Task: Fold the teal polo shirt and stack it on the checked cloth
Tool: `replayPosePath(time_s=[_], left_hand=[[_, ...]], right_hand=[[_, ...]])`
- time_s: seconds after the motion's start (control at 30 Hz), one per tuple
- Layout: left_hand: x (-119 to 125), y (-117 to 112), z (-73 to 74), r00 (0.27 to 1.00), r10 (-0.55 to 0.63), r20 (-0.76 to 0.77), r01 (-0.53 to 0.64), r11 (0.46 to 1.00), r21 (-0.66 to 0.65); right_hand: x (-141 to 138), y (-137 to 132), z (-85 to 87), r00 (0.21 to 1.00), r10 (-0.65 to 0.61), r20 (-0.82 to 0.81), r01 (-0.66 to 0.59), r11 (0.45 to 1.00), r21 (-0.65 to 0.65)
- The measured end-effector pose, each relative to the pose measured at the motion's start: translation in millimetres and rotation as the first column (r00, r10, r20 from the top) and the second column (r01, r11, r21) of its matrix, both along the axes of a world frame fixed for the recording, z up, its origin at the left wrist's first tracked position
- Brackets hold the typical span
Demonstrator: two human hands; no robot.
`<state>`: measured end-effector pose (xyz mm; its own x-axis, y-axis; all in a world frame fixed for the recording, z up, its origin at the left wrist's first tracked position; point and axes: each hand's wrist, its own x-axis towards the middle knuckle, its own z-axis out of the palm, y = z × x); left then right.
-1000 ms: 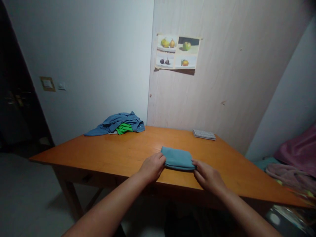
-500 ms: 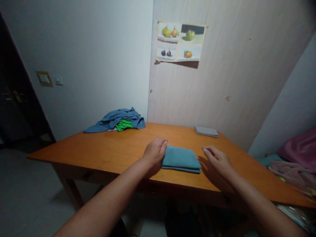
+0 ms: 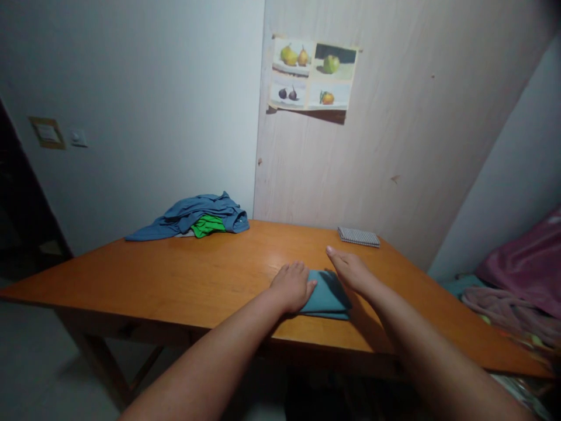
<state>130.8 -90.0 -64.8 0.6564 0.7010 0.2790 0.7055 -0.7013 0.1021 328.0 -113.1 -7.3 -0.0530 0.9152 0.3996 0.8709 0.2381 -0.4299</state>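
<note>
A folded teal cloth [image 3: 323, 294] lies near the front edge of the wooden table [image 3: 210, 280]. My left hand [image 3: 294, 286] rests on the cloth's left side, palm down with the fingers stretched out. Above the right edge of the cloth is my right hand [image 3: 350, 268], its fingers extended and nothing in it; its shadow falls across the fabric. I cannot tell whether the right hand touches the cloth.
At the back left sits a crumpled blue garment [image 3: 193, 213] with a bright green cloth [image 3: 207, 225] under it. A folded checked cloth [image 3: 358, 236] lies at the back right. Pink fabric [image 3: 526, 275] is heaped beyond the table's right side.
My left hand has moved from beside the cloth's left edge onto it, fingers now flat. My right hand has come left and opened out over the cloth's right edge. The view has shifted slightly.
</note>
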Motion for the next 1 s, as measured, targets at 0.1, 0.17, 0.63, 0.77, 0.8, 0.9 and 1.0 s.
replayPosePath(time_s=[0.1,0.17,0.63,0.77,0.8,0.9,1.0], left_hand=[[1.0,-1.1,1.3,1.000,0.012,-0.004,-0.012,1.000,-0.006],[1.6,-2.6,2.1,1.000,0.026,-0.006,-0.026,1.000,-0.007],[4.7,-5.0,-1.6,0.987,0.164,-0.004,-0.163,0.985,-0.051],[5.0,-4.5,-0.4,0.988,0.156,0.002,-0.155,0.987,-0.048],[4.7,-4.6,-0.3,0.988,0.156,0.005,-0.156,0.987,-0.048],[3.7,-4.8,0.2,0.988,0.156,0.003,-0.155,0.986,-0.063],[3.5,-4.8,1.0,0.987,0.162,-0.007,-0.162,0.984,-0.079]], right_hand=[[-20.4,3.4,-13.9,0.995,0.027,0.101,-0.017,0.995,-0.097],[-30.1,1.9,-31.5,0.985,0.013,0.174,0.018,0.984,-0.176],[-25.4,-16.1,-71.1,0.954,-0.210,0.215,0.275,0.900,-0.339],[-27.5,-16.5,-69.1,0.947,-0.222,0.233,0.295,0.890,-0.349],[-28.1,-16.9,-68.3,0.945,-0.226,0.238,0.301,0.887,-0.351],[-29.9,-18.2,-65.3,0.940,-0.234,0.246,0.313,0.881,-0.355],[-31.2,-19.0,-63.0,0.941,-0.234,0.246,0.313,0.878,-0.362]])
